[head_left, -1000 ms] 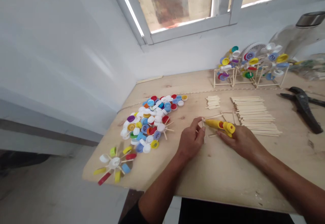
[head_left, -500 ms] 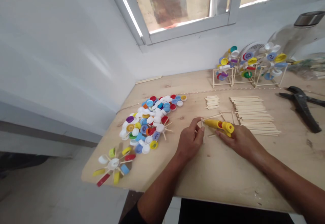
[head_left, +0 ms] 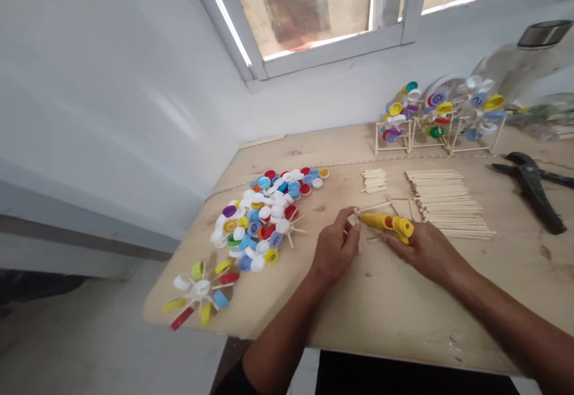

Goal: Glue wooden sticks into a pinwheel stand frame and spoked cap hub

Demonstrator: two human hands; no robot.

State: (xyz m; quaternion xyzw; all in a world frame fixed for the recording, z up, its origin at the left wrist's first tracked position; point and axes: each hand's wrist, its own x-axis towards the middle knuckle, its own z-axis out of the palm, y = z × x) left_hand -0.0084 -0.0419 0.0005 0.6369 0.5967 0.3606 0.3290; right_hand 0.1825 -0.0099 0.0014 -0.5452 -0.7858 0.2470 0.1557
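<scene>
Only the view had shifted, and slightly, since the earlier frame; the left hand [head_left: 334,248] and right hand [head_left: 430,251] held nearly their former positions. At the left of the plywood table [head_left: 381,317], a wheel of bottle caps on radiating wooden sticks [head_left: 200,290] lay flat near the corner. Beside it, a heap of coloured plastic bottle caps [head_left: 253,222] was spread in one layer or so, which kept individual caps easy to reach. Toward the table's centre, the hands stood apart with a narrow gap between them. The left hand was clamped on a small cluster of wooden sticks [head_left: 357,224], pinched between thumb and fingers, evidently to steady them on the table. The right hand was clamped on a yellow glue gun [head_left: 385,223], its nozzle directed left toward the sticks, a hold suited to reaching a joint. Whether glue was flowing could not be determined. Farther right, short sticks [head_left: 374,181] and long sticks [head_left: 443,204] lay in separate aligned stacks, apparently sorted by length for quick selection. Stick stands carrying cap wheels [head_left: 397,117] stood along the far edge, and black cutters [head_left: 531,192] lay at the right, probably kept handy for trimming sticks.
</scene>
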